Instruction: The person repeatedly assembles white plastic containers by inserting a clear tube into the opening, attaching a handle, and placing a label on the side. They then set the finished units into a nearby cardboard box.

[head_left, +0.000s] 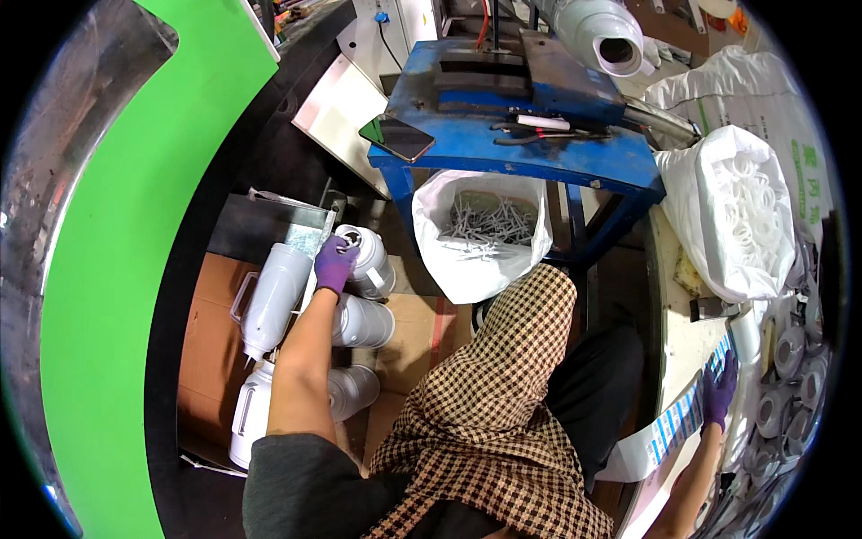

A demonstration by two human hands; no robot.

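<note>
Grey jugs [359, 296] lie on their sides in a cardboard box [211, 359] at about 9 o'clock, stacked so they don't roll. Left hand [335, 263], purple glove, has its fingers curled over the top jug's mouth. Right hand [718, 391] at 4 o'clock presses flat on a label sheet [669, 431] on the counter [682, 341]. White bag [480, 234] under the blue stand [521, 135] holds grey metal bits; another bag [732, 211] holds white rings.
</note>
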